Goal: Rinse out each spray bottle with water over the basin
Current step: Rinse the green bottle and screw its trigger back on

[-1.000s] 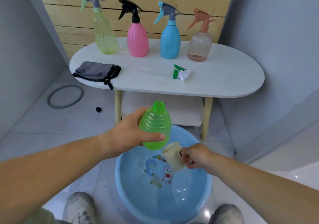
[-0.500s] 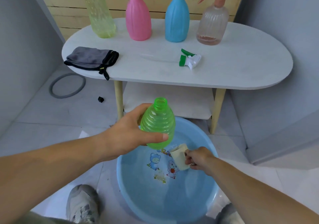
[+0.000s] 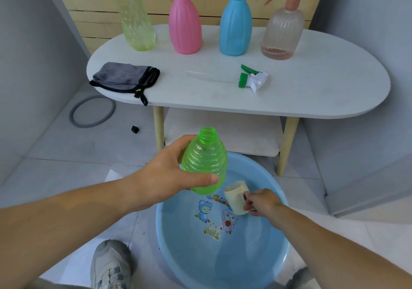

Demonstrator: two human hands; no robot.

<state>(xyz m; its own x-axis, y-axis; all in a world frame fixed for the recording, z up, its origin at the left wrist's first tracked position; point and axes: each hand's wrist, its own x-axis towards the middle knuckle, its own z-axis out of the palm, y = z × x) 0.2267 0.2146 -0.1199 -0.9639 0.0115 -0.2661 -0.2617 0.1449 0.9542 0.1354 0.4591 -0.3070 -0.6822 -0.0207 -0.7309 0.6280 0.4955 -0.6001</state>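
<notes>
Left hand [image 3: 165, 177] grasps green bottle [image 3: 204, 161] above basin [image 3: 169, 233]; right hand [image 3: 260, 201] grips cup [image 3: 236, 196] below it

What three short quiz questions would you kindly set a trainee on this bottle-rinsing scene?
1. True or false: the green bottle in the left hand has its spray head on.
2. What does the right hand hold? A cream cup, B sponge, C brush.
3. Fill in: the loose spray head lies on the ____.
Key: 1 false; 2 A; 3 table.
</notes>
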